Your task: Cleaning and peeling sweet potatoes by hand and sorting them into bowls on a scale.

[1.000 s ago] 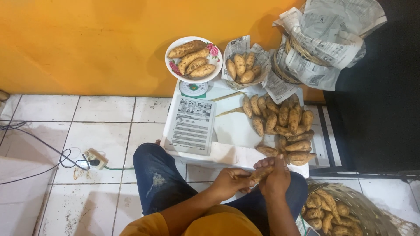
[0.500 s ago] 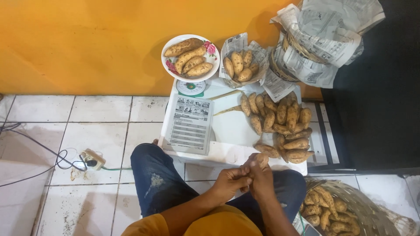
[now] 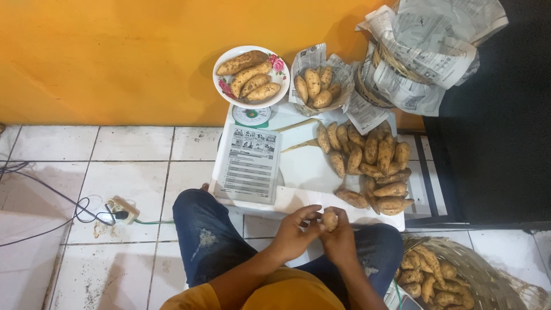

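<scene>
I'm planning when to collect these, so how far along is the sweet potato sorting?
Done: a plate of four large sweet potatoes on the scale, plus a small newspaper-lined basket holding some. In hand: one small sweet potato between the left hand and right hand. Left: the pile on the white board and the floor basket.

— That small tan sweet potato (image 3: 329, 220) at lower centre, what's its skin like?
— Matt, rough, brown-speckled. The round white floral plate (image 3: 279, 69) at upper centre looks glossy, like glazed ceramic.
— And at upper right?
— A woven wicker basket (image 3: 385, 62) lined with crumpled matt newsprint. The white floor tiles (image 3: 132, 183) on the left are smooth, scuffed.
</scene>
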